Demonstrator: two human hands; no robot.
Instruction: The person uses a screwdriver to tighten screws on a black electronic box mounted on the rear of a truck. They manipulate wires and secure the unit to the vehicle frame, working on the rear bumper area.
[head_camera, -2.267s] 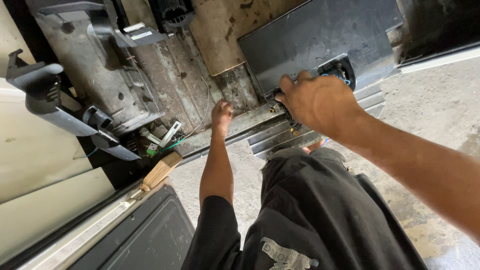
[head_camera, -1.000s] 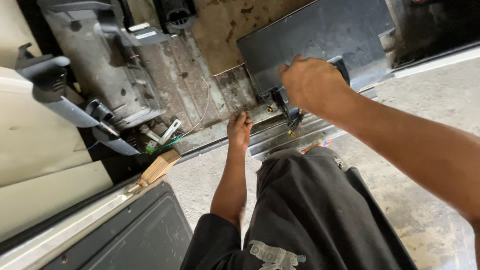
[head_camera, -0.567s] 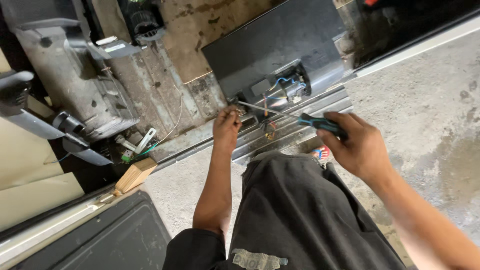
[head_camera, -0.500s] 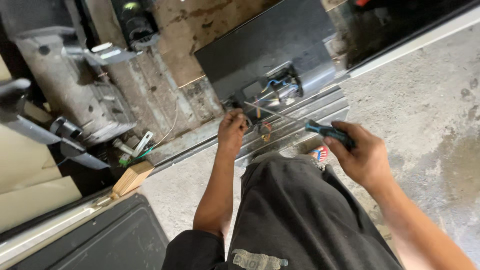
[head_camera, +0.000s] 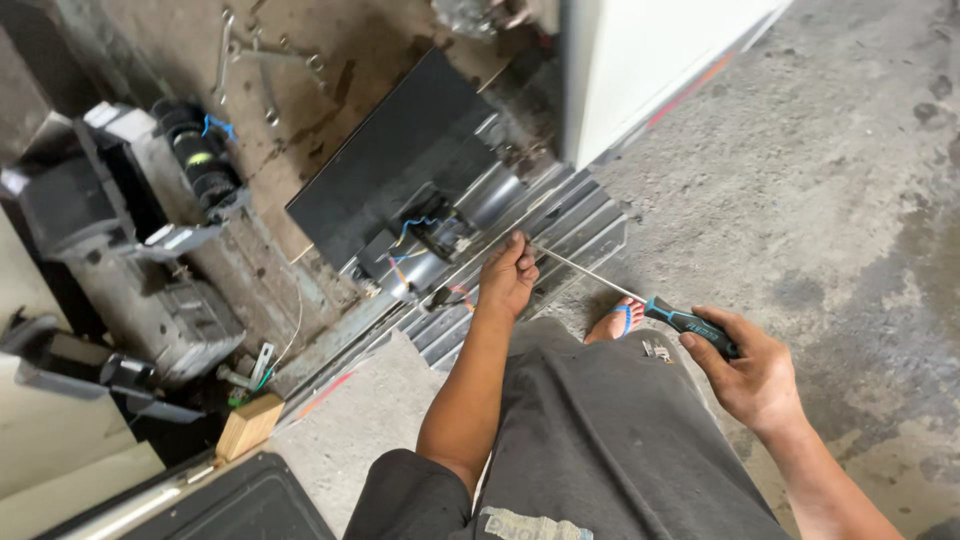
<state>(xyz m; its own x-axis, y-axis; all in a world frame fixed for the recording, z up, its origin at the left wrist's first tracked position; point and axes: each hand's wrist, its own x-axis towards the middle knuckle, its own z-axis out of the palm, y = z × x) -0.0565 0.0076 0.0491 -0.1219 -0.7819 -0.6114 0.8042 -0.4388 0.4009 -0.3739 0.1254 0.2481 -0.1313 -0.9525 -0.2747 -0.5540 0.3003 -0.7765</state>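
Head view: right hand (head_camera: 752, 372) fingers wrapped round blue-black handle of screwdriver (head_camera: 640, 298), long shaft slanting up-left, tip just beside left hand (head_camera: 508, 279). Left hand fingers curled, resting on ribbed metal rail (head_camera: 585, 225) beside small motor (head_camera: 440, 235) with coloured wires; whether they pinch anything, cannot tell.

The screwdriver (head_camera: 640, 300) has a blue and black handle and a bare silver shaft. The panel (head_camera: 385, 165) is flat black; the ribbed metal tray (head_camera: 575, 235) beside it is dull grey. Blue, red and yellow wires (head_camera: 415, 228) run over the grey motor (head_camera: 440, 245). The wood block (head_camera: 248, 425) is pale tan, the trousers (head_camera: 610, 440) charcoal, the floor (head_camera: 820, 180) mottled grey concrete.
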